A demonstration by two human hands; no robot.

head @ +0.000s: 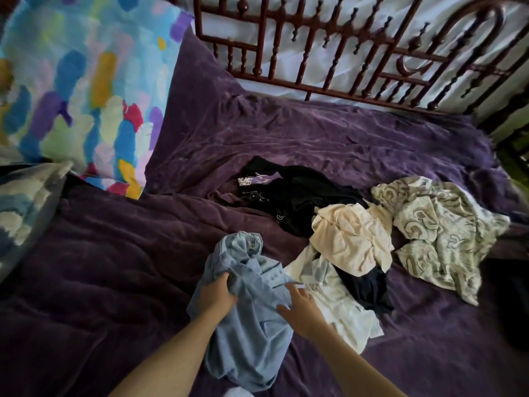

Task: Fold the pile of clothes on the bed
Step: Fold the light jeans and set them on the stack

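A crumpled light blue shirt [252, 325] lies on the purple bedspread [114, 267] near me. My left hand [219, 292] is shut on a fold of it near the collar. My right hand [300, 309] rests on the shirt's right edge with fingers spread. To the right lies the pile: a cream garment [352, 236], a white printed garment [340, 308], a black T-shirt with white print [294, 196], a dark navy piece [366, 287] and a grey-and-white patterned garment [440, 227].
A colourful pillow [77, 90] leans at the back left, a blue-and-white cushion [25, 202] below it. A dark red metal headboard [329, 44] runs along the far side. The bed's right edge drops off near a dark object [512, 296].
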